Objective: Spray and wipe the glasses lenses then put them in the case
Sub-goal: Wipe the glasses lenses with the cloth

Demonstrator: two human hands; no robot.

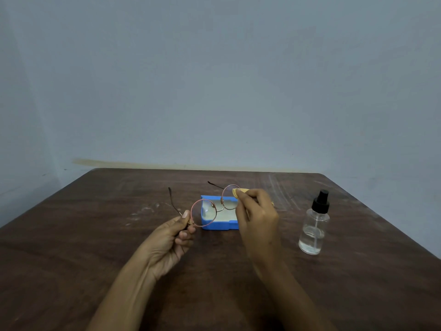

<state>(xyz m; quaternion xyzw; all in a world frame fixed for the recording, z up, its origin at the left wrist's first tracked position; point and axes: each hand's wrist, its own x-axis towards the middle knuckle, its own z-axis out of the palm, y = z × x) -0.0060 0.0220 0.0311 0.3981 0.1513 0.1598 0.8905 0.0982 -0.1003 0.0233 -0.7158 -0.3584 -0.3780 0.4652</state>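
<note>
You hold the round-rimmed glasses (216, 204) above the open blue case (220, 224). Your left hand (171, 237) pinches the frame's hinge; your right hand (256, 216) presses a yellow cloth (236, 192) on one lens. The spray bottle (313, 225) stands upright on the desk (95, 235), to the right.

Brown table (95, 235), blue case (219, 226), spray bottle (313, 225)

Single head-worn wide-angle view, looking forward and down across the table (95, 235) toward a bare wall (214, 80). Near range: forearms entering from the lower edge, hands (256, 216) at centre frame. Far table edge at mid-height, wall filling the upper half. Straight lines bowed near the borders by lens distortion. No second view for overlap.
</note>
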